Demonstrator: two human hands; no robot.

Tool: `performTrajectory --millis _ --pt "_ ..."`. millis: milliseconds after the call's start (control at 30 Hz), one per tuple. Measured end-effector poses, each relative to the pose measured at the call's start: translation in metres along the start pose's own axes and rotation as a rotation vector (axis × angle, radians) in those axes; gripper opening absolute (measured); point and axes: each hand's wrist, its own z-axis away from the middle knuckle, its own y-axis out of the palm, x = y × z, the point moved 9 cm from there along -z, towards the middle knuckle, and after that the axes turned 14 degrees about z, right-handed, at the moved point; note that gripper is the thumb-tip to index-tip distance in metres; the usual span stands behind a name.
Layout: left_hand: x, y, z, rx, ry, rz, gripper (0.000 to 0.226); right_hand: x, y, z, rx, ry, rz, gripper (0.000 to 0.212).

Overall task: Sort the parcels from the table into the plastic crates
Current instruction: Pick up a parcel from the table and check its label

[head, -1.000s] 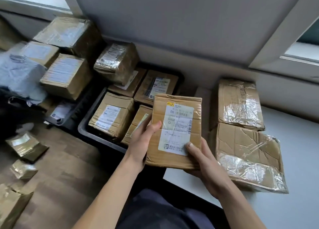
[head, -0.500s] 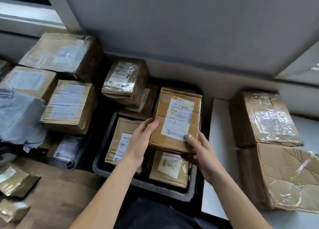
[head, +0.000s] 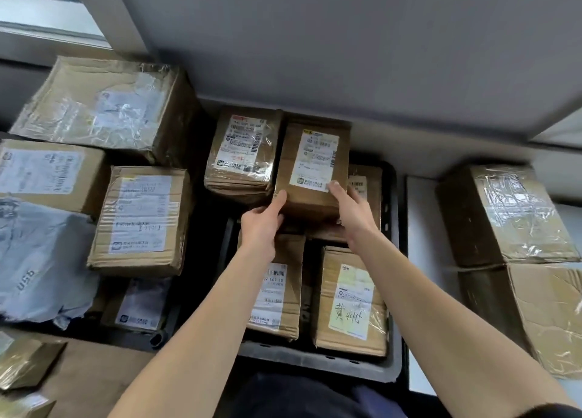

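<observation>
A flat brown cardboard parcel [head: 315, 169] with a white label sits at the far end of the dark plastic crate [head: 318, 362], on top of other parcels and beside a taped box [head: 244, 153]. My left hand [head: 263, 222] grips its near left corner, thumb on top. My right hand [head: 349, 210] holds its near right corner, thumb on the label. Two labelled parcels [head: 277, 285] [head: 349, 298] lie in the near part of the crate, partly under my forearms.
Left of the crate, several cardboard boxes [head: 141, 219] and a grey poly bag [head: 41, 260] are piled over a second crate. The white table [head: 419, 260] at right carries two taped cardboard parcels [head: 504, 213] [head: 548, 317]. Small parcels [head: 22, 364] lie on the wooden floor.
Both hands carried the flat parcel from over the table's edge leftward and away, to the far end of the crate, where it now sits on other parcels.
</observation>
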Motion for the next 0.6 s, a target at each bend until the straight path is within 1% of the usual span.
performTrajectory --millis 100,167,300,333,400,500,600 --pt "-0.003 0.004 -0.006 0.013 -0.012 0.044 0.058 0.005 0.0 -0.009 -0.033 0.005 0.018 0.034" --pt "-0.002 0.004 -0.01 0.023 -0.015 0.014 0.06 0.003 0.001 -0.012 -0.042 0.007 0.037 0.032" --pt "-0.001 0.001 -0.013 0.041 -0.015 -0.027 0.074 0.001 0.002 -0.014 -0.034 0.005 0.01 0.031" --pt "-0.002 0.002 -0.012 0.041 -0.014 -0.021 0.074 0.002 0.003 -0.013 -0.023 0.006 -0.001 0.036" --pt "-0.003 0.003 -0.007 0.033 -0.012 0.006 0.072 0.002 0.004 -0.009 -0.004 0.012 -0.012 0.055" --pt "-0.003 0.001 0.003 0.011 -0.003 0.018 0.072 -0.005 -0.001 -0.001 -0.018 0.01 0.059 0.081" --pt "0.008 -0.002 0.019 -0.022 0.013 -0.009 0.066 -0.018 -0.017 0.011 -0.023 -0.008 0.07 0.086"
